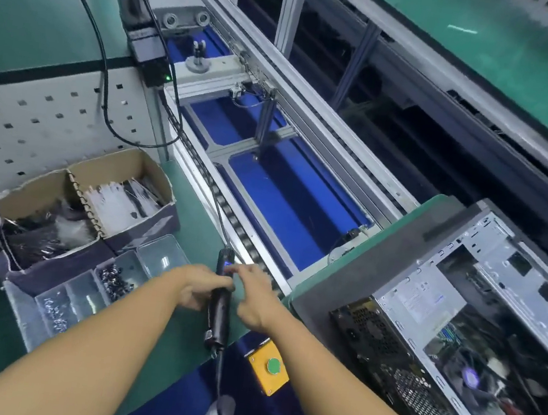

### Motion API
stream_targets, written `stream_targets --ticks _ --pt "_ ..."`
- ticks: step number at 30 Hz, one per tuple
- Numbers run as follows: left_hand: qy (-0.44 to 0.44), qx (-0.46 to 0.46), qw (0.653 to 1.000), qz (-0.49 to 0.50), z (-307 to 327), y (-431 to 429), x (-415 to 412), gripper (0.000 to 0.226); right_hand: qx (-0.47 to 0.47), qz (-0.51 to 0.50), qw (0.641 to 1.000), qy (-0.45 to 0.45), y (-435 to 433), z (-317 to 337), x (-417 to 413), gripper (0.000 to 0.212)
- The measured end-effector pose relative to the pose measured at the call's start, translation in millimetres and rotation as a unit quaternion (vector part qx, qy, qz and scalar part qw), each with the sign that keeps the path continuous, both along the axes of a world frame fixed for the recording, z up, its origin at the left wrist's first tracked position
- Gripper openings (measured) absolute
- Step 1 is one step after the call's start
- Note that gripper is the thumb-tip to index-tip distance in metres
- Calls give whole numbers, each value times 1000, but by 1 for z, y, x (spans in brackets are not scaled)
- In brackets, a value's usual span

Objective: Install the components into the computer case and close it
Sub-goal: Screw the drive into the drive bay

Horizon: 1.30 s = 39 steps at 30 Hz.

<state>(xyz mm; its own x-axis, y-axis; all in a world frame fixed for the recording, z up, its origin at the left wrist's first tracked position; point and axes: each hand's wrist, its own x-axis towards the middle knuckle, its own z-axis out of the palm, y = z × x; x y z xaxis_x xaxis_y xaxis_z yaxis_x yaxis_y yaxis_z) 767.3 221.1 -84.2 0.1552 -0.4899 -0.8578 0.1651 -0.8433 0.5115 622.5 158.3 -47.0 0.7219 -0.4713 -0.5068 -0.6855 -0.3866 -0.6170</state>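
Cardboard box (94,199) with bagged parts sits at the far left of the green worktop (192,218), and a clear tray (112,277) with dark screws lies just before it. Next comes the left hand (200,289), its fingers curled round the barrel of a black electric screwdriver (217,317). The tool's long axis runs from the person outward, with the cabled end farthest away. The right hand (254,303) is just beside it, fingers stretched to the upper end near a small blue light. Blur hides whether they pinch the tool or only touch it.

A yellow button box (268,367) sits near the right forearm. The computer case (427,295) lies farther right, apart from both hands, on a grey mat (342,284), so the right hand is the nearer one. Any fastening would probably mean swinging the driver rightward and tipping it down into the case.

The case rests on its side with the open face upward and no panel on it. A silver labelled power supply, a fan and loose cables show inside, so closing is not yet done.
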Motion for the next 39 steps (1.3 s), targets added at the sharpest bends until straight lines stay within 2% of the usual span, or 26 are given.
stream_targets --ticks 4,7,9,11,13,15,18,22,27,32,34,37,39 --pt "62 -116 991 11 45 -24 1 20 -133 66 982 -118 -12 25 -13 94" --pt "143 -192 971 1 84 -46 -13 19 -209 54 956 -199 -24 50 -24 106" --pt "184 -219 958 -8 112 -63 -27 17 -262 7 938 -228 -33 68 -32 97" --pt "229 -226 947 -1 139 -82 -42 26 -338 -36 910 -237 -45 87 -40 69" --pt "274 -235 933 2 165 -102 -58 34 -418 -52 871 -251 -57 104 -61 74" --pt "284 -248 926 -16 187 -121 -76 31 -486 -60 823 -287 -67 119 -85 81" --pt "294 -277 912 -75 211 -145 -112 27 -504 -130 784 -339 -79 147 -122 58" --pt "326 -291 883 -173 235 -168 -182 30 -545 -197 739 -343 -81 179 -192 52" --pt "337 -269 874 -226 251 -193 -293 26 -529 -287 681 -417 -73 214 -284 28" --pt "363 -278 824 -334 250 -196 -412 37 -478 -426 618 -455 -53 226 -381 35" --pt "355 -256 820 -370 242 -195 -454 36 -476 -471 589 -452 -42 223 -424 28" --pt "311 -224 815 -434 223 -195 -514 50 -458 -538 547 -448 -25 212 -481 31" --pt "256 -221 806 -486 214 -191 -551 46 -433 -580 532 -439 -19 200 -515 35"
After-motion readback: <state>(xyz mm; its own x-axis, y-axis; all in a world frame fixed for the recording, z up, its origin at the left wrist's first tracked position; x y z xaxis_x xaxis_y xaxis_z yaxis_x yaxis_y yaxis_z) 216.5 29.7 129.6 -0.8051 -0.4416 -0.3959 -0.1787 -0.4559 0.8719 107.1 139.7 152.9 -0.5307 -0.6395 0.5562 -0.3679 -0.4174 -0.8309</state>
